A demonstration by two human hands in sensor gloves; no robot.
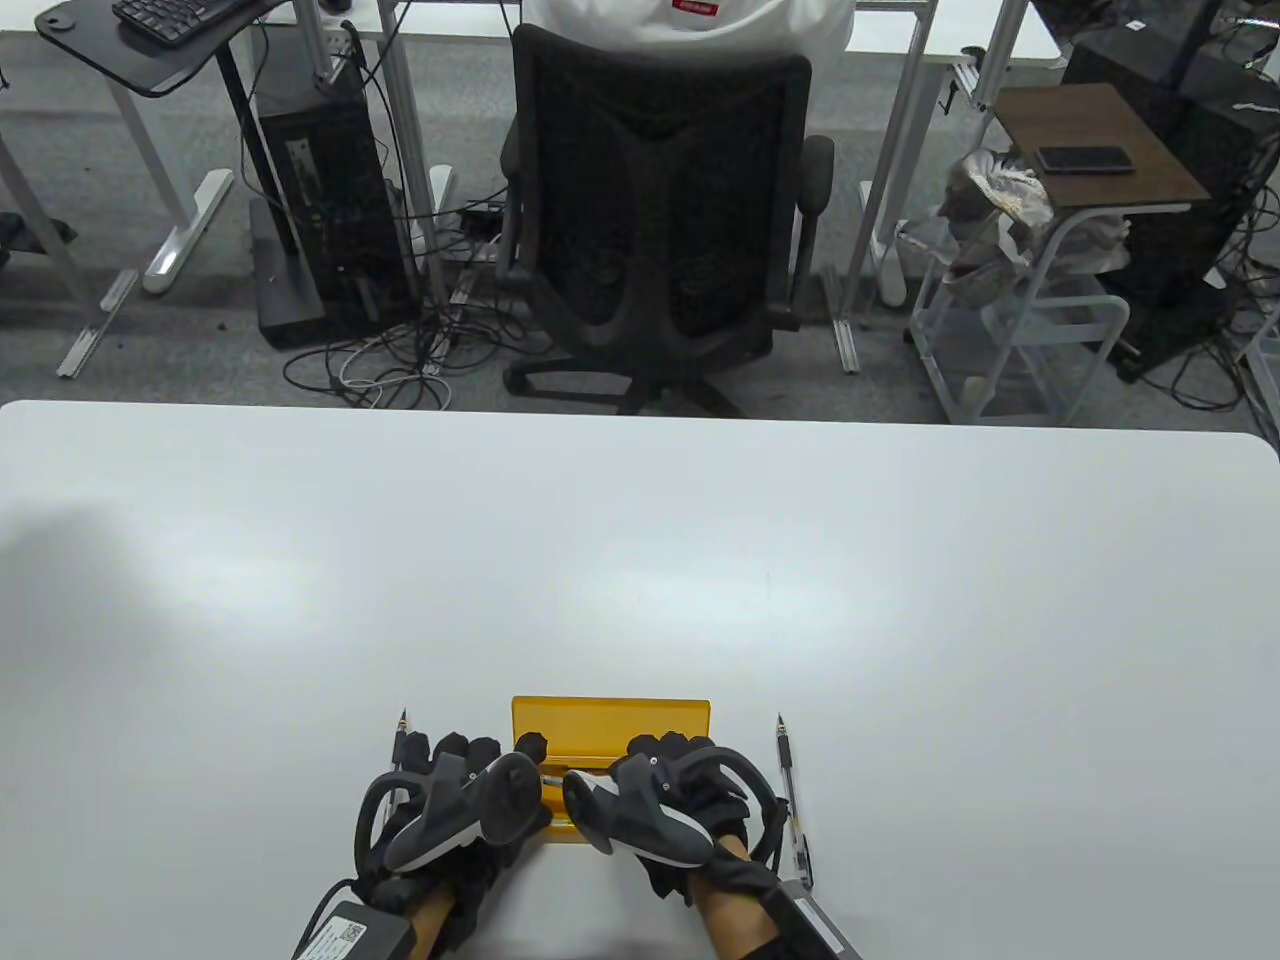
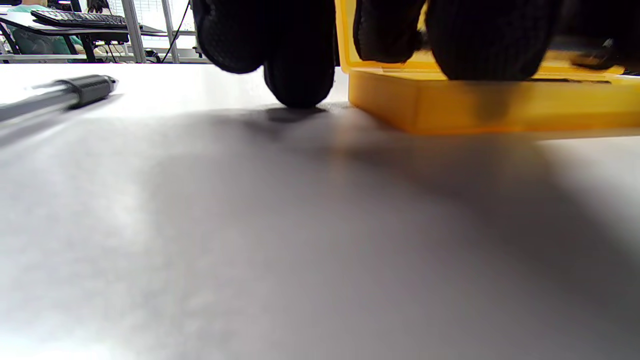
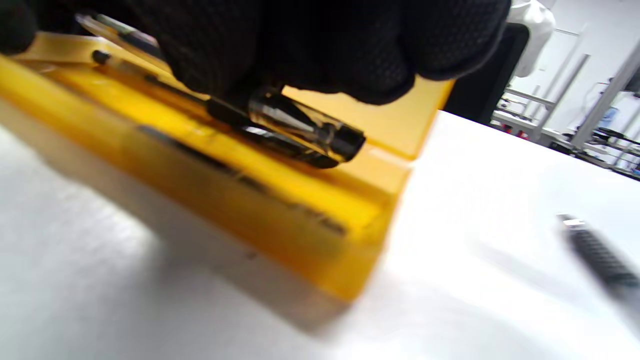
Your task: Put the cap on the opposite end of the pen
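Note:
A yellow pen box lies open at the table's near edge, its lid standing up at the back. Both gloved hands reach into it. My right hand grips a pen with a clear cap just above the box floor. A short piece of that pen shows between the hands. My left hand hangs over the box's left end. One of its fingers touches the table beside the box. What the other left fingers hold is hidden.
An uncapped pen lies on the table just left of my left hand, also in the left wrist view. Another pen lies right of my right hand, blurred in the right wrist view. An office chair stands beyond the table.

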